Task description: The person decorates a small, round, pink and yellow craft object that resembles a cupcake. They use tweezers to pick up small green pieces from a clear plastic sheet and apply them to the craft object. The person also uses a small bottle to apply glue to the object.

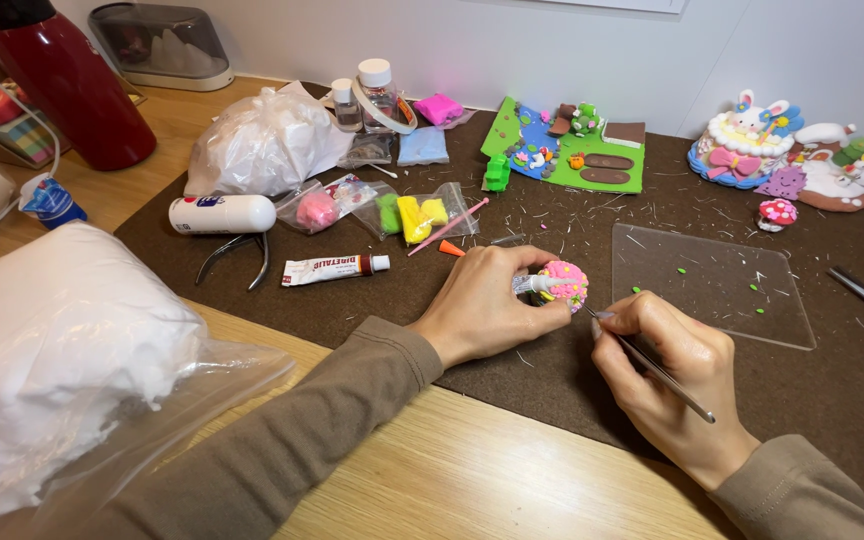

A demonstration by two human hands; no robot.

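Your left hand (pixel 482 305) pinches a small pink clay mushroom (pixel 562 284) above the brown felt mat (pixel 552 380), its dotted cap facing right and its white stem lying leftward. Your right hand (pixel 677 375) grips a thin metal tool (pixel 657 368), whose tip touches the cap.

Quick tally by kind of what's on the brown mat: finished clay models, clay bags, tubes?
Finished clay models: 3 (green board scene, bunny cake, mushroom)
Bags of clay: 2 (pink, yellow-green)
Tubes: 2 (large white, small)
Total: 7
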